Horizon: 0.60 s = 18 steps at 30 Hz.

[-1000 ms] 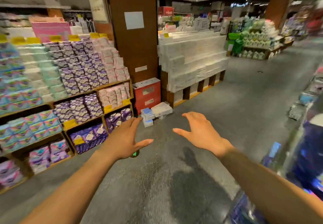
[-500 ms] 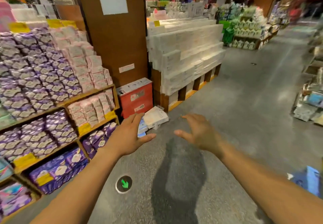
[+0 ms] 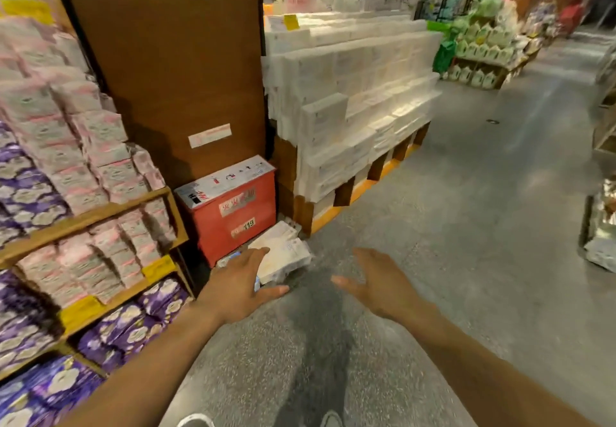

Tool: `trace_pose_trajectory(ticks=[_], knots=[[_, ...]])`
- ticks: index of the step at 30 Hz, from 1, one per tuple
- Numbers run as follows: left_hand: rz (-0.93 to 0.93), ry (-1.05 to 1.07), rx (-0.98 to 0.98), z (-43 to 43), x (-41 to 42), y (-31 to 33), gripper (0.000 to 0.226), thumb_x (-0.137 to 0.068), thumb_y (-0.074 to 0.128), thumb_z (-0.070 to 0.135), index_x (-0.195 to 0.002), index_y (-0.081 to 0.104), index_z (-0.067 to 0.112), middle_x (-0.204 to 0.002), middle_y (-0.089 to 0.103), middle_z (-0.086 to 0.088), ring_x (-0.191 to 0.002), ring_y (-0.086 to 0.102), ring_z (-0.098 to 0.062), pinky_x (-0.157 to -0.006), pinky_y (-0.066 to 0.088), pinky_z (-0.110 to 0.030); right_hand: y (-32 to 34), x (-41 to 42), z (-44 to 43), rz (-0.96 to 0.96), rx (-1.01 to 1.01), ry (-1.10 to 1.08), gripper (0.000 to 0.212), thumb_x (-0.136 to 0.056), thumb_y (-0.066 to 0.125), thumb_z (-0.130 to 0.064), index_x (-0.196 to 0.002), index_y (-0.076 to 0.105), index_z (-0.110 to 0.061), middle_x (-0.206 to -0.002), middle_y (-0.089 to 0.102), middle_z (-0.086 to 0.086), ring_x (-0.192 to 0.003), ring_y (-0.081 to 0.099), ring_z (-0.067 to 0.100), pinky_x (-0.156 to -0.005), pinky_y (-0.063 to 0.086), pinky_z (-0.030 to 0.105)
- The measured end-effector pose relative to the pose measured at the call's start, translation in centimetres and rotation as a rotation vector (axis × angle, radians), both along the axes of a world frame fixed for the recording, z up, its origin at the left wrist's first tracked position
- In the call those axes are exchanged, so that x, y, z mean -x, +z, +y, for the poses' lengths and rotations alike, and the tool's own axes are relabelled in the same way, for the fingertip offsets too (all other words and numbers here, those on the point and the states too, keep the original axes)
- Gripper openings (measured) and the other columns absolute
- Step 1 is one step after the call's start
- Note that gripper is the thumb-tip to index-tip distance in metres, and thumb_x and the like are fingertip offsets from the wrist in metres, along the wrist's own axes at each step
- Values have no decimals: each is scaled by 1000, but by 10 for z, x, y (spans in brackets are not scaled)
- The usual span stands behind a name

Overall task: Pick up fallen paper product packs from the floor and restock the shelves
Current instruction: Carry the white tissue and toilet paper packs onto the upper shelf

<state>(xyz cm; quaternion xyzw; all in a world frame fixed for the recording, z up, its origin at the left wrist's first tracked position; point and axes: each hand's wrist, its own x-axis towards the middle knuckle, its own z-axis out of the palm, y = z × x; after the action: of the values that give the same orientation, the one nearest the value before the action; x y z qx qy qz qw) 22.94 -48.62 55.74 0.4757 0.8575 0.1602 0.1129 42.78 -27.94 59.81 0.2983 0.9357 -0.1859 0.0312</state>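
Fallen white paper packs (image 3: pixel 283 255) lie on the grey floor in front of a red box, by the foot of a brown pillar. A smaller blue-and-white pack (image 3: pixel 233 257) peeks out behind my left hand. My left hand (image 3: pixel 238 285) reaches out over these packs with fingers spread and holds nothing. My right hand (image 3: pixel 380 285) is stretched forward to the right of the packs, fingers relaxed and empty. Wooden shelves (image 3: pixel 86 218) on the left hold pink and purple packs.
The red box (image 3: pixel 233 206) stands against the brown pillar (image 3: pixel 173 70). A tall stack of white paper packs on a wooden pallet (image 3: pixel 350 93) sits right of the pillar. The grey floor aisle (image 3: pixel 466 226) runs on to the right. More goods line the right edge.
The view has moved closer to the fallen packs and the pillar. Both hands have stayed stretched forward and empty, the left one now over the packs.
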Motion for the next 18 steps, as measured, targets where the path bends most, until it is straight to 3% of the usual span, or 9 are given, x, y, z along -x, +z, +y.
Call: trace_pose_trajectory(ticks=[5, 10, 15, 18], knots=[[-55, 136, 2, 85, 97, -39, 117, -70, 17, 101, -161, 17, 28, -165, 29, 2, -148, 32, -24, -114, 37, -50, -8, 116, 111, -49, 4, 121, 74, -96, 52, -63, -154, 35, -19, -153, 44, 6, -139, 42, 25, -110, 37, 34], [-113, 173, 10, 142, 175, -72, 108, -77, 28, 97, -161, 9, 32, -167, 21, 5, -151, 28, -23, -113, 36, -55, -28, 227, 187, -124, 38, 169, 79, -97, 51, -63, -156, 32, -14, -157, 39, 11, -144, 37, 30, -114, 36, 42], [-153, 233, 39, 193, 260, -106, 114, -70, 23, 101, -159, 16, 30, -165, 27, 7, -146, 37, -23, -111, 41, -51, -76, 322, 242, -186, 57, 189, 80, -97, 47, -66, -156, 29, -16, -159, 35, 9, -145, 34, 29, -113, 36, 45], [-157, 268, 48, 222, 304, -137, 126, -61, 9, 104, -155, 28, 24, -157, 40, 2, -136, 48, -24, -102, 48, -39, -117, 371, 273, -205, 55, 204, 79, -96, 46, -67, -156, 29, -18, -158, 37, 7, -144, 36, 28, -112, 38, 46]])
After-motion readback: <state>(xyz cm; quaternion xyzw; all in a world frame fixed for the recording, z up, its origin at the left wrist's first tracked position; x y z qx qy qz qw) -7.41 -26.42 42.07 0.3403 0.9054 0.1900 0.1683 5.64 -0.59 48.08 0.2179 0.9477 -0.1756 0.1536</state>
